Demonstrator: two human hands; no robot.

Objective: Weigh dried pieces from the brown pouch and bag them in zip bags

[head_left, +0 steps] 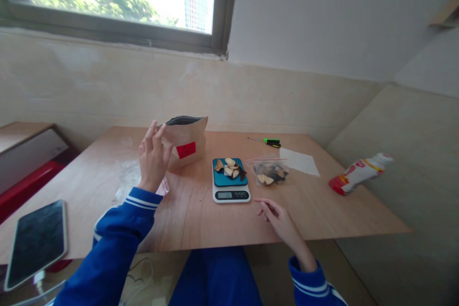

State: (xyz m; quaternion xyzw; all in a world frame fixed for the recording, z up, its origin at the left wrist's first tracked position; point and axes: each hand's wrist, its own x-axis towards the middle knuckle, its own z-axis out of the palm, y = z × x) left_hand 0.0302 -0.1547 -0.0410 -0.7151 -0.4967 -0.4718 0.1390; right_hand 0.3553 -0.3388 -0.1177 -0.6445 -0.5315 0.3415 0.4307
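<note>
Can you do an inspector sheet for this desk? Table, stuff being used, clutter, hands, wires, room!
Surface: wooden tabletop, a few dark specks.
Job's things: scale holding mixed pieces; zip bag of similar pieces; open paper bag.
Clutter: crumpled clear plastic, tablet, screwdriver, white sheet, bottle.
Hands: left hand at the paper bag's edge, grip unclear; right hand looks empty, near the scale.
Cables: white cable plugged into tablet; thin cable below tabletop.
Surroundings: window, pale walls.

Left hand (153, 160): raised, fingers (158, 137) pointing upward, slightly bent. Right hand (278, 217): lower, index finger (265, 201) extended sideways, other fingers curled.
</note>
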